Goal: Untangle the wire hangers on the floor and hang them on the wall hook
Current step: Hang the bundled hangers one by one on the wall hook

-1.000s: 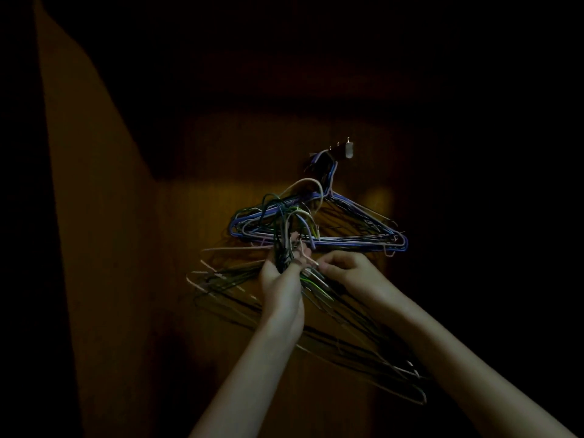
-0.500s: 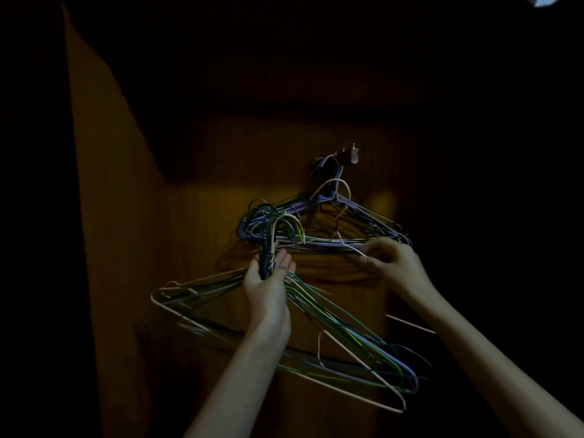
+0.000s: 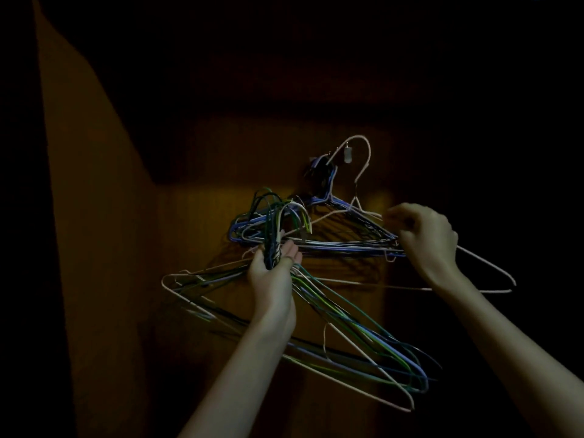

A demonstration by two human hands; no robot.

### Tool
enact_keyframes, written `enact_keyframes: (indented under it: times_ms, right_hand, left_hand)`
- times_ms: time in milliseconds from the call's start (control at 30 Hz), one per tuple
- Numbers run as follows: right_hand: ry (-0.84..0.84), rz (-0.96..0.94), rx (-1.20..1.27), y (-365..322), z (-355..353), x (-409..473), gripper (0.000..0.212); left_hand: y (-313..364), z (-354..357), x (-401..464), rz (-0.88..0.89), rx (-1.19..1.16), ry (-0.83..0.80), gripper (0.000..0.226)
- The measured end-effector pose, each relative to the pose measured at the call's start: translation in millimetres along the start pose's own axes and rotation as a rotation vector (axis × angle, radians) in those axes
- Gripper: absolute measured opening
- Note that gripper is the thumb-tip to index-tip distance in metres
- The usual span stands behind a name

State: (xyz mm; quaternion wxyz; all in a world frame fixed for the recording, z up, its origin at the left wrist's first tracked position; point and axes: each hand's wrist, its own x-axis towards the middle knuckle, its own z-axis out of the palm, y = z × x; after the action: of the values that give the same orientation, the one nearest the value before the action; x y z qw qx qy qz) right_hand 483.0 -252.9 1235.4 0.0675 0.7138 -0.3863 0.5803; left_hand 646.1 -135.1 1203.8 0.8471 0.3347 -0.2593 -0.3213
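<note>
My left hand [image 3: 274, 273] grips the necks of a bundle of green, blue and white wire hangers [image 3: 357, 339] whose bodies fan out below and to the right. My right hand [image 3: 423, 235] pinches the shoulder of a single pale pink hanger [image 3: 363, 159]; its curved top sits at the small wall hook [image 3: 347, 154]. Several blue and dark hangers [image 3: 347, 245] hang from the hook rack, behind both hands.
A dim wooden wall panel [image 3: 202, 172] is straight ahead, with a lighter orange wall [image 3: 91, 216] angling in on the left. Everything to the right and above is in deep shadow.
My right hand has pulled one pale pink hanger out of the bundle and lifted it up and right, bringing its top to the wall hook. My left hand kept its hold on the bundle.
</note>
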Motion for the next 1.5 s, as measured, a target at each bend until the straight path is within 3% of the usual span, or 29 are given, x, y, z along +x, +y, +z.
enact_keyframes:
  times_ms: [333,700,1000,1133,1333,1500]
  right_hand:
    - [-0.111,0.074,-0.048,10.5,54.8,74.7,0.026]
    - [-0.293,0.055,-0.022,36.2,107.6,88.5,0.019]
    - [-0.310,0.070,0.003,38.2,113.2,71.1,0.020]
    - [-0.268,0.037,0.006,32.5,103.4,61.0,0.031]
    - [-0.356,-0.017,0.248,-8.1,65.6,13.6,0.018]
    - [-0.592,0.021,0.429,-38.6,45.3,-27.2,0.014]
  left_hand:
    - [-1.6,18.4,25.9,0.005,-0.067,-0.021,0.070]
    - [-6.5,18.1,48.3,0.059,-0.058,0.013,0.067]
    - [-11.7,12.7,43.2,0.041,-0.019,0.012,0.067]
    - [-15.3,12.3,40.6,0.027,-0.026,0.014,0.062]
    - [-19.5,13.5,30.5,0.019,-0.089,0.033,0.059]
    - [-21.6,11.9,13.5,-0.003,-0.043,0.006,0.054]
